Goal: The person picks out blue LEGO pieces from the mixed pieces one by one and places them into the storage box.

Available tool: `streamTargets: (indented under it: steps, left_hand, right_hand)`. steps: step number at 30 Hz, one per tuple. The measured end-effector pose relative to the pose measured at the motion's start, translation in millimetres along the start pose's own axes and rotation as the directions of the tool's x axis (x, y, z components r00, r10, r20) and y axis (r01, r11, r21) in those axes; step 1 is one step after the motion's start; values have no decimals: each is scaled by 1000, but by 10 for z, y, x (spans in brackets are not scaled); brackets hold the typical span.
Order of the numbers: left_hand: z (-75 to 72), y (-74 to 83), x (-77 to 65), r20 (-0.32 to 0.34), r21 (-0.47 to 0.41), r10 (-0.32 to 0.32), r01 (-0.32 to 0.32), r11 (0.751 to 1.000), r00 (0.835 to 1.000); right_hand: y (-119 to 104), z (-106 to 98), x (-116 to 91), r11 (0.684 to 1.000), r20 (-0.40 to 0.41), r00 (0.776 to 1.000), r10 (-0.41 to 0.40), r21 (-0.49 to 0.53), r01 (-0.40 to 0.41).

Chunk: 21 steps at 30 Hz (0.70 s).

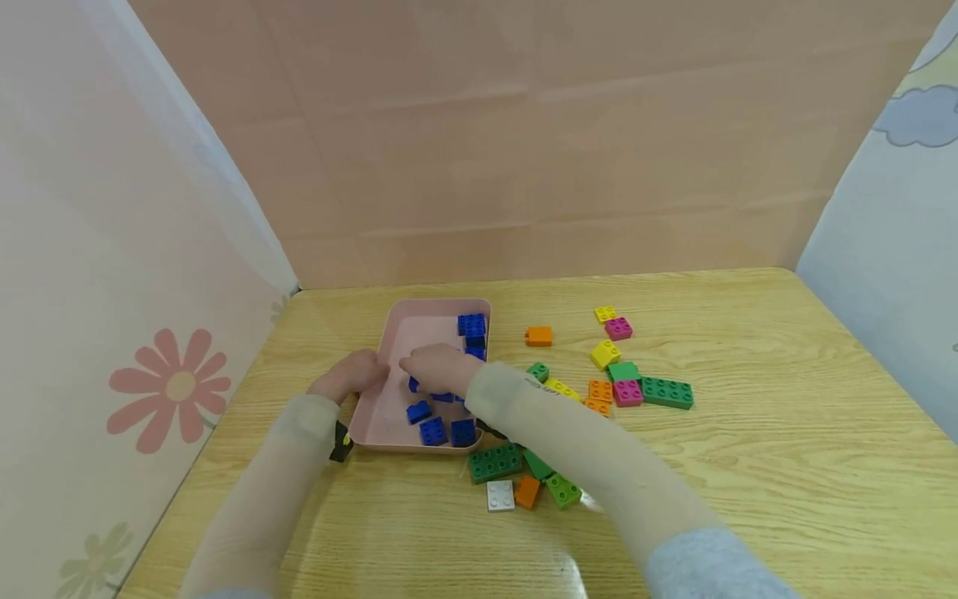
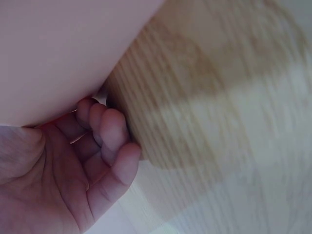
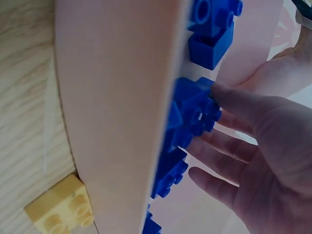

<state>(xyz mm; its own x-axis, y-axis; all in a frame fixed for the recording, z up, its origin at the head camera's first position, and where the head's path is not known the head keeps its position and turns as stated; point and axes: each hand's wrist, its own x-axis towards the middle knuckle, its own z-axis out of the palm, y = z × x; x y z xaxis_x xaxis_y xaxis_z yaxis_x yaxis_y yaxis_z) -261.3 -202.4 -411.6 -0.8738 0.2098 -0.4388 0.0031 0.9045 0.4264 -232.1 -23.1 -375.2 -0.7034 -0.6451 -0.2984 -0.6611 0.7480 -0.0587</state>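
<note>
A pink tray [image 1: 419, 329] with blue toy building bricks in it sits on the left half of the table. My left hand [image 1: 352, 376] holds the tray's left rim. In the left wrist view its fingers [image 2: 114, 129] curl against the underside of the tray wall [image 2: 63, 53]. Inside the tray my right hand [image 1: 443, 368] pinches a blue brick [image 3: 197, 112] between thumb and fingers, seen in the right wrist view. More blue bricks [image 1: 432, 431] lie along the tray's right and front sides. My right hand and forearm hide some of them in the head view.
Right of the tray lie loose green [image 1: 666, 392], orange [image 1: 539, 336], yellow [image 1: 605, 354] and magenta bricks [image 1: 628, 393]. Near the tray's front right corner are a white brick [image 1: 500, 496] and a dark green one [image 1: 496, 463]. A wall panel [image 1: 524, 166] stands behind the table.
</note>
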Motion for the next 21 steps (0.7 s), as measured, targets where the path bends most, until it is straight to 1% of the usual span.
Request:
streamTargets:
  steps: [3,7,10,14,18,21]
  left_hand:
    - [0,-3,10,3,3,-3,3,1000,1000]
    - [-5,6,-9,3,-13,-16,16,1000,1000]
    - [-3,8,-29,0,-31,-25,25,999,1000]
    - [3,3,-24,6,-48,-44,44,998,999]
    - [6,-1,-10,5,-36,-55,55,998,998]
    - [3,-1,-14,0,-25,-46,46,999,999]
  right_hand:
    - [30,-8,-1,999,-15,999,-28,-16,28]
    - [102,-42,-31,998,-50,997,-58,-6,58]
    - [176,-78,-87,998,-78,995,-61,1,61]
    - [286,-116,-197,998,-118,991,-58,5,59]
    - [376,-177,-356,998,-128,990,-54,19,57]
    - [443,-209,-484,997,-141,987,-79,-20,77]
